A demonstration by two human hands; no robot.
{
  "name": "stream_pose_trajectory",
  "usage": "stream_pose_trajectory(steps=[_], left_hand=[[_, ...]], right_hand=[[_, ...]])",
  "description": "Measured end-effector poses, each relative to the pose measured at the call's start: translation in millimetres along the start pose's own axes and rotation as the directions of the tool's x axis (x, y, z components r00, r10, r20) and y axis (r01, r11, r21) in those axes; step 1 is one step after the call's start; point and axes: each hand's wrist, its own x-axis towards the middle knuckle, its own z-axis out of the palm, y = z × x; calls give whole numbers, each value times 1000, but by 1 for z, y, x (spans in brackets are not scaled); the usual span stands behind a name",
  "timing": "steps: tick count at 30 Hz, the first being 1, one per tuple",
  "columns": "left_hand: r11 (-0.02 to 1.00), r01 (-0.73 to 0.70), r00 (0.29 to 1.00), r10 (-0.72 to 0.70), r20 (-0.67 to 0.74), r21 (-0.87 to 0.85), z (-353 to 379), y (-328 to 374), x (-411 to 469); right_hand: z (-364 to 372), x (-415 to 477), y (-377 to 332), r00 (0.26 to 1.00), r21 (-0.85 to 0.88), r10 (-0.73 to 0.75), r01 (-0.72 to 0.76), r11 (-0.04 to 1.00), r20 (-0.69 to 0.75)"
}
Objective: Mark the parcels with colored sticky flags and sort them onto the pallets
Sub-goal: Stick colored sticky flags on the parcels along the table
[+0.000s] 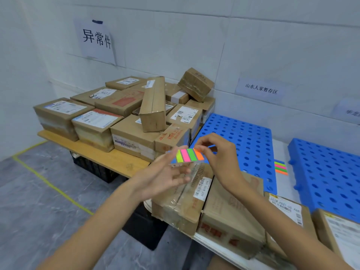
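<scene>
Got thumb and forefinger of the right hand (220,158) pinched on the orange flag (200,155) at the three o'clock end of the flag pad (188,155); looks like peeling one off, not yet free of the stack; got the left hand (165,178) underneath at seven o'clock, fingers laid pretty straight under the clear backing, carrying rather than gripping, thumb too blurred to call; holding the pad up in the air just above the near parcels (231,209), apart from them as far as can be told; reckon on basically zero weight and plenty of flop here, thin film, probably tacky at one end only, so best to nip the loose tip and peel slow and flat, otherwise risking a curl or a flag stuck to a fingertip; cardboard below looks stiff, glossy with tape in spots, so probably better pressing onto bare card; further out, heap of boxes (124,114) on a wooden board (101,154) at ten o'clock, blue pallet (245,137) at one o'clock, second blue pallet (331,172) at three, spare flag strip (281,168) on the floor between those two.
</scene>
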Motion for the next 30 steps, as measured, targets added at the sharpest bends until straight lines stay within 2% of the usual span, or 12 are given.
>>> stream_pose_trajectory(steps=[2, 4, 6, 9, 12, 15, 18, 22, 26, 30], left_hand=[[995, 80, 993, -75, 95, -51, -13, 13, -3], [988, 149, 987, -146, 68, -39, -19, 22, -2], [974, 193, 980, -187, -62, 117, -16, 26, 5], [882, 240, 966, -176, -188, 406, -12, 28, 17], [838, 263, 959, -172, -225, 478, -9, 27, 24], [790, 239, 960, -105, -261, 564, -7, 21, 27], [733, 202, 942, 36, -334, 650, -9, 16, 31], [692, 140, 888, 229, -399, 708, -16, 12, 30], [688, 139, 871, 257, -419, 712, -21, 1, 24], [676, 125, 889, 249, -384, 727, -16, -11, 26]], right_hand=[[-1, -2, 1, 1000, 16, 22, -21, 1000, -20], [0, -4, 0, 1000, 10, 15, -15, 1000, -18], [4, -7, -1, 1000, 0, -24, 24, 1000, 8], [12, -10, -2, 992, -1, -96, 96, 995, 79], [15, -13, -1, 989, 1, -93, 93, 996, 115], [12, -14, 1, 988, 1, -32, 32, 999, 154], [6, -14, 1, 972, -50, 21, -9, 999, 234], [-5, -20, 2, 923, 39, 225, -249, 968, 312], [-20, -27, 5, 891, 12, 366, -383, 924, 268], [-26, -34, 11, 813, -147, 505, -484, 863, 290]])
